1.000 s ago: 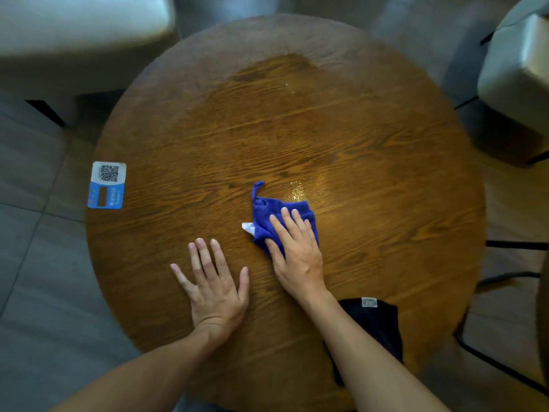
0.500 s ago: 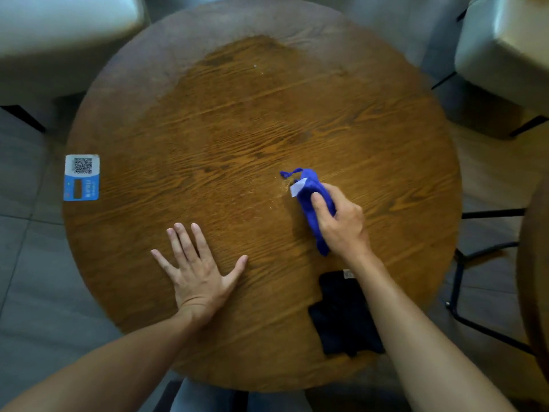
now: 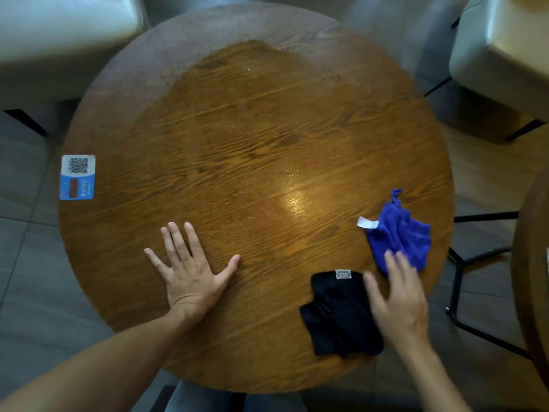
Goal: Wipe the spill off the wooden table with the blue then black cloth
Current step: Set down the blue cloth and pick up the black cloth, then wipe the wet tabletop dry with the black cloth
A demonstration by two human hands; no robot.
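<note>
Over by the counter (image 3: 208, 114) edge the right hand (image 3: 398, 304) hovers open between blue cloth (image 3: 398, 233) and black cloth (image 3: 338, 316), looks ready to grab black next.

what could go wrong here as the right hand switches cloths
The blue cloth lies bunched close to the table's right edge, so a brush from the right hand might knock it off. A wet sheen remains mid-table; the black cloth may miss it.
</note>
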